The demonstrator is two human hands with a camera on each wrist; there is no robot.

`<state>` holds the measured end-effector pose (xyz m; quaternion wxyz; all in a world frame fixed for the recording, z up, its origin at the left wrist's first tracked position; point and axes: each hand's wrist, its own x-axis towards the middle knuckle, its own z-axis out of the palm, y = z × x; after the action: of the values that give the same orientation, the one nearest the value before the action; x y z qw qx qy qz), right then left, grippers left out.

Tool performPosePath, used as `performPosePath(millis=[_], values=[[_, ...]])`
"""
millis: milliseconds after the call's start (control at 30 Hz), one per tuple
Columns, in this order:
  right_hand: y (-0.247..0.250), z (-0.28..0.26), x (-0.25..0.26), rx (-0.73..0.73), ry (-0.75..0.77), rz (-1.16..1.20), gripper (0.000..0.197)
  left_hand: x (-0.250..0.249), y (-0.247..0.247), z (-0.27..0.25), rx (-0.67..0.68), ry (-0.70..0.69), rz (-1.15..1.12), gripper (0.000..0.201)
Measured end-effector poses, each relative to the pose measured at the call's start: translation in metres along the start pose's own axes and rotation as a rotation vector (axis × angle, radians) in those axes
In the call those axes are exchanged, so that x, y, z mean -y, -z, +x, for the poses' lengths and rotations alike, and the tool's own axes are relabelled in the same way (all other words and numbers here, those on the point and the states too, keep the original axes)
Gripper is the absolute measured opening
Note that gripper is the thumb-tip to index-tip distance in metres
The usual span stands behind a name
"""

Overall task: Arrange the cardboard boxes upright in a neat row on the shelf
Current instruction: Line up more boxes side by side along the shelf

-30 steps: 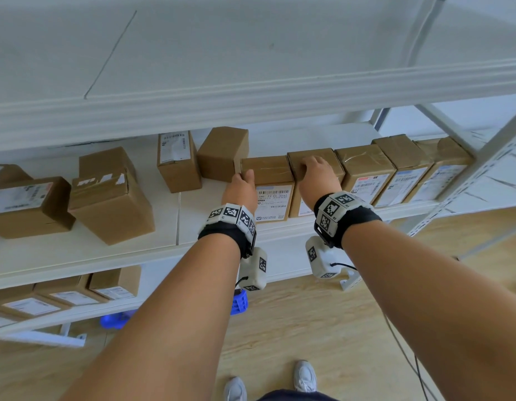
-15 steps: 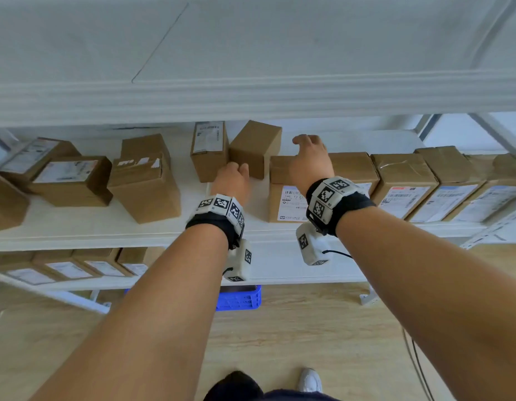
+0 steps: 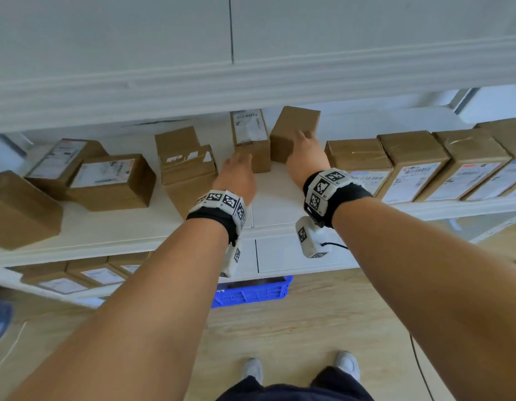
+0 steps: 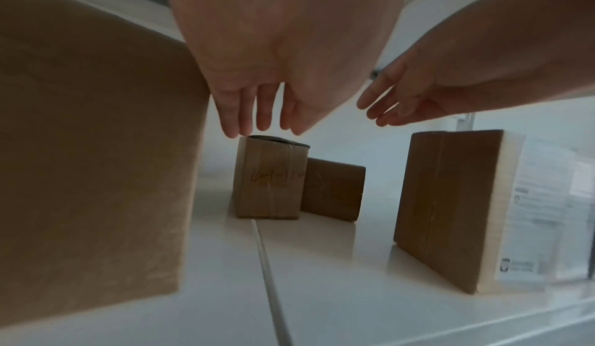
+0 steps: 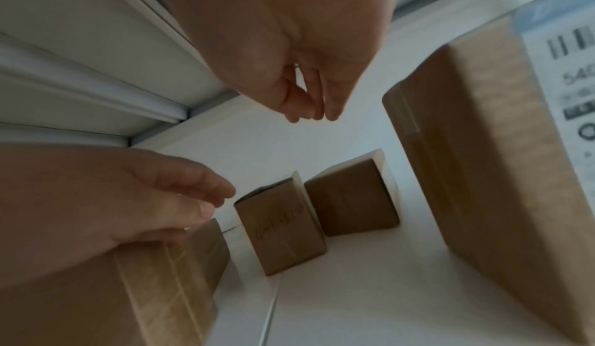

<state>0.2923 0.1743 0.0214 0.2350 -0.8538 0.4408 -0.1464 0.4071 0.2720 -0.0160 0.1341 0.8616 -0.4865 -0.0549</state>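
White shelf [image 3: 279,198], loose cardboard boxes [image 3: 294,131] at rear, neat row [image 3: 418,166] at right; left hand [image 3: 236,178] and right hand [image 3: 306,157] open, empty: best gripped on both sides, kept vertical.

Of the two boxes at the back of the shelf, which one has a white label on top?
The left back box; the plain box beside it shows none.

Black wristbands [image 3: 213,217] carry white marker-printed blocks [image 3: 323,186]; grey shoes [image 3: 347,364].
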Motion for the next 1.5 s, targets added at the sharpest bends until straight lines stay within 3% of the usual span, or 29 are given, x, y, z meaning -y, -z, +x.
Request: performPosePath(millis=[167,433,567,667,800,1033,1267,1500], values=[[-0.023,-0.003,0.010,0.005,-0.067,0.032,0.054,0.019,-0.001,0.014,-0.026,-0.113,-0.013,0.048],[-0.044,0.033,0.001,-0.016,-0.142,-0.062,0.054,0.012,-0.002,0.060,0.087,-0.123,0.093,0.086],[-0.052,0.052,-0.011,-0.012,-0.181,-0.140,0.066,0.010,-0.010,0.084,0.100,-0.170,0.173,0.096],[-0.058,0.066,-0.015,0.000,-0.215,-0.158,0.073,0.016,-0.019,0.095,0.088,-0.193,0.165,0.088],[-0.069,0.081,-0.015,0.033,-0.215,-0.221,0.074,0.024,-0.028,0.101,-0.025,-0.220,0.120,0.074],[-0.069,0.088,-0.019,0.046,-0.188,-0.273,0.077,0.035,-0.029,0.104,-0.076,-0.177,0.183,0.066],[-0.065,0.061,-0.017,-0.009,-0.108,-0.291,0.062,0.027,-0.014,0.089,-0.017,-0.054,0.280,0.061],[-0.058,0.022,-0.014,-0.008,-0.062,-0.257,0.048,0.006,0.003,0.063,-0.070,-0.198,0.161,0.042]])
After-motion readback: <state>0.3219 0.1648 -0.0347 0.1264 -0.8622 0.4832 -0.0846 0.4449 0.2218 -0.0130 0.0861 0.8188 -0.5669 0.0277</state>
